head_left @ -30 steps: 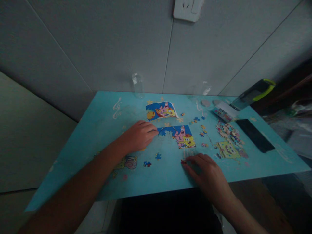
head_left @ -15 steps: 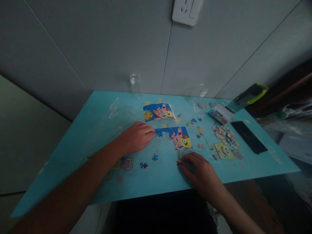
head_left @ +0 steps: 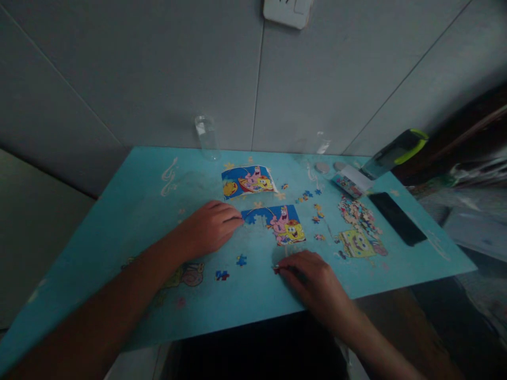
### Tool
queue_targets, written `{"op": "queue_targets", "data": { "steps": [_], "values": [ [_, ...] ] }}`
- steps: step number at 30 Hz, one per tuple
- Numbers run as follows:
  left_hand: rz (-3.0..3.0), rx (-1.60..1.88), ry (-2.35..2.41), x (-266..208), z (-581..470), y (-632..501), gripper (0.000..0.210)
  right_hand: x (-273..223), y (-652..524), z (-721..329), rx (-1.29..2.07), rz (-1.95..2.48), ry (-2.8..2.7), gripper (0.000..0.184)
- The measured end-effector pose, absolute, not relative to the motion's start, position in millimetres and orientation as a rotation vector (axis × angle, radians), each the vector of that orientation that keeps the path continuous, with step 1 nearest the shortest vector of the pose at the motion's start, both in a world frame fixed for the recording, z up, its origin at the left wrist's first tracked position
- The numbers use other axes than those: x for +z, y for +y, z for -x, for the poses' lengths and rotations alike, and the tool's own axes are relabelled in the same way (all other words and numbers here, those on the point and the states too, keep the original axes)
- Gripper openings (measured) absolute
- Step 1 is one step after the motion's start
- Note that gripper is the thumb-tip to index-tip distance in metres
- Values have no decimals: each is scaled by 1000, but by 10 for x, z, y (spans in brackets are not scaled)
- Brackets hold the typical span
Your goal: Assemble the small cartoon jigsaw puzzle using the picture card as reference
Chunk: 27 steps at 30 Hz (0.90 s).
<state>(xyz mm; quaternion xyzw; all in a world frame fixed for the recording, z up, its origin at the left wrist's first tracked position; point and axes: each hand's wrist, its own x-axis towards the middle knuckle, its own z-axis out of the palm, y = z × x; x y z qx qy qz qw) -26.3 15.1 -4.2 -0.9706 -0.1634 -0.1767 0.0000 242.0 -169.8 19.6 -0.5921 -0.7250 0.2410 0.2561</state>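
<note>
A partly assembled jigsaw puzzle (head_left: 291,227) of cartoon characters lies mid-table, with a gap along its lower left. My left hand (head_left: 212,226) rests at its upper left end, fingers drawn together and fingertips at the edge; whether they grip a piece is hidden. Nearer the front edge, my right hand (head_left: 307,272) pinches a small dark red puzzle piece (head_left: 276,269) between thumb and fingers, just below the puzzle. Two loose shapes lie between the hands: a blue puzzle piece (head_left: 241,259) and a blue-and-red piece (head_left: 222,275). Behind the puzzle is the reference picture (head_left: 247,180).
Loose pieces (head_left: 307,195) lie right of the puzzle, and a larger pile (head_left: 358,215) lies farther right. Beside it are a black phone-like slab (head_left: 397,219), a printed card box (head_left: 350,182) and a dark bottle (head_left: 392,153). A clear jar (head_left: 208,138) stands by the wall.
The whole view has shifted, so everything appears farther left. My right hand has moved slightly left relative to the puzzle, still pinching the red piece. My left hand stays at the puzzle's edge.
</note>
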Motion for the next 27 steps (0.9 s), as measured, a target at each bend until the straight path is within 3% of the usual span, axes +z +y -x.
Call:
{"op": "queue_targets", "data": {
  "steps": [18, 27],
  "values": [
    [3044, -560, -495, -38, 283, 149, 29, 368, -1682, -2923, 467, 1767, -1741, 17],
    [3082, -548, -511, -63, 301, 158, 28, 306, -1706, -2901, 623, 1718, -1818, 17]
  ]
}}
